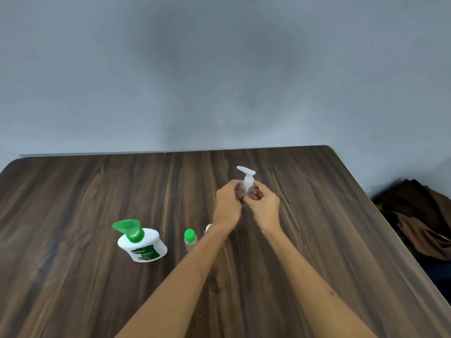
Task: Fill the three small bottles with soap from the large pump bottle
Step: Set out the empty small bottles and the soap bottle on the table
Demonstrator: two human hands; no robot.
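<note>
A small clear bottle with a white pump top [246,185] stands upright at the middle of the wooden table [73,191]. My left hand [227,206] and my right hand [264,206] both grip its body from either side. The large white pump bottle with a green pump [140,241] stands at the near left. A small clear bottle with a green cap [190,239] stands to its right. Another small bottle with a white top [208,228] peeks out from behind my left forearm, mostly hidden.
A grey wall rises behind the table's far edge. Brown and dark cloth [419,223] lies in a heap beyond the table's right edge.
</note>
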